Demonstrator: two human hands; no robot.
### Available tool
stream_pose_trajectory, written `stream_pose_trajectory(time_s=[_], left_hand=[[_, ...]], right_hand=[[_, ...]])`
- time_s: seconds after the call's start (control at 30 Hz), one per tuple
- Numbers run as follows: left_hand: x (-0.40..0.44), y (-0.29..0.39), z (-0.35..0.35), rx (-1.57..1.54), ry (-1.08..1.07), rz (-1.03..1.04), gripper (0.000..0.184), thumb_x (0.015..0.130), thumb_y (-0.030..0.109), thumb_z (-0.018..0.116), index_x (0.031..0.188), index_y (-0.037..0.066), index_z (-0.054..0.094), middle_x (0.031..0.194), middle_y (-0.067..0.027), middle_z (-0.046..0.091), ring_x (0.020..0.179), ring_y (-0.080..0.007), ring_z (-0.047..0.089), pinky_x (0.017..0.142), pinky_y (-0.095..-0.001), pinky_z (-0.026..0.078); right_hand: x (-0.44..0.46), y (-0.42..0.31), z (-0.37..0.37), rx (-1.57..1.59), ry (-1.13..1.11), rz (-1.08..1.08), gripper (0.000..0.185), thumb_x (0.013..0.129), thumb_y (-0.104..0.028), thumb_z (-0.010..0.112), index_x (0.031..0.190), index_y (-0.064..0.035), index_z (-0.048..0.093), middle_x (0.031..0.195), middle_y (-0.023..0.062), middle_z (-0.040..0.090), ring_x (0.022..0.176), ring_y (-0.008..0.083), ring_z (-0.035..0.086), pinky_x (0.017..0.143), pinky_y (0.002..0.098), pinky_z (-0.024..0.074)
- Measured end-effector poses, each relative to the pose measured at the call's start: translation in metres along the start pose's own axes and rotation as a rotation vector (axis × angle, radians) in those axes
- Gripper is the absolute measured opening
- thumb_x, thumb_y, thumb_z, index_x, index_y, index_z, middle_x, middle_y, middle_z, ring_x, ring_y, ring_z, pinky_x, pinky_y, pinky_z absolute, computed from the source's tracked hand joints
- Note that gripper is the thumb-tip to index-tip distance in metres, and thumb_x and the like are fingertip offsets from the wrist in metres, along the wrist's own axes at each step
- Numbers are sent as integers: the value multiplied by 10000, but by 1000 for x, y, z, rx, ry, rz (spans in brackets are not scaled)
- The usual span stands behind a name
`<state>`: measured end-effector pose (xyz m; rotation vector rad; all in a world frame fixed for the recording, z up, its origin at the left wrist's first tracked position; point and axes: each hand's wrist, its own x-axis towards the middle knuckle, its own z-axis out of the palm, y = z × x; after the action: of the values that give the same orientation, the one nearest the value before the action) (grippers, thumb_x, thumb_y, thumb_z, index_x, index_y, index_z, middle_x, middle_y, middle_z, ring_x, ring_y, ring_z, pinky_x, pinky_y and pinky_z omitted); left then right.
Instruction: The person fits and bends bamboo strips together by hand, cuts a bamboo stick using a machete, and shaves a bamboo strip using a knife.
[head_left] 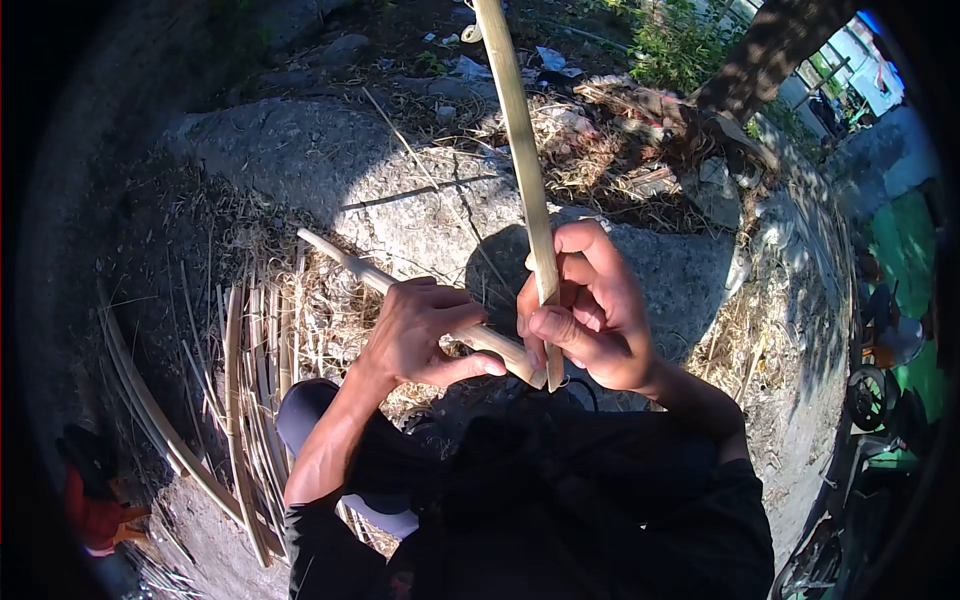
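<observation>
My left hand [425, 335] is wrapped round a pale wooden stick [370, 272], which slants from upper left down to the middle. Its thumb points right along the stick's lower part. A long, flat bamboo strip [520, 140] rises to the top of the view, pinched near its lower end between the thumb and fingers of my right hand [590, 315]. The lower ends of stick and strip meet between my hands, above my dark clothing. Whether they touch cannot be made out for certain.
Many long bamboo strips [235, 400] lie on the ground at the left. A large rock [270, 150] and dry shavings [610, 155] are ahead, with a tree trunk [780, 55] at upper right. A wheel [872, 397] stands at far right. Part of another person [100, 510] shows at lower left.
</observation>
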<state>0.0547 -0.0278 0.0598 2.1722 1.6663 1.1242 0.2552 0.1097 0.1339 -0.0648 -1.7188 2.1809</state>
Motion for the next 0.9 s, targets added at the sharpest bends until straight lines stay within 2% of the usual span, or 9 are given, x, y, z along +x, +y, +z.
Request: stream_pose_trajectory(time_s=[0.33,0.5,0.9], left_hand=[[-1,1,-4,47,59,-20,562,726,628,870,707,104,667,600,-20,574,543,-255,607,562,-386,445],[-1,2,-5,47,66,-16,551,728,615,877,710,107,664,592,-14,568,539,-248,606,557,-381,443],[-1,4,-4,53,101,-3,525,712,575,909,759,94,704,592,-11,588,536,-241,616,548,-374,454]], right_hand=[[0,-4,1,-55,2,39,433,993,45,653,1312,-12,365,980,111,659,742,135,670,670,280,537],[0,-3,0,-100,15,-37,445,987,39,652,1322,-13,364,975,117,657,729,136,665,669,281,532],[0,-3,-2,-116,42,-12,472,986,36,660,1342,-13,353,963,124,662,720,139,669,665,283,537]])
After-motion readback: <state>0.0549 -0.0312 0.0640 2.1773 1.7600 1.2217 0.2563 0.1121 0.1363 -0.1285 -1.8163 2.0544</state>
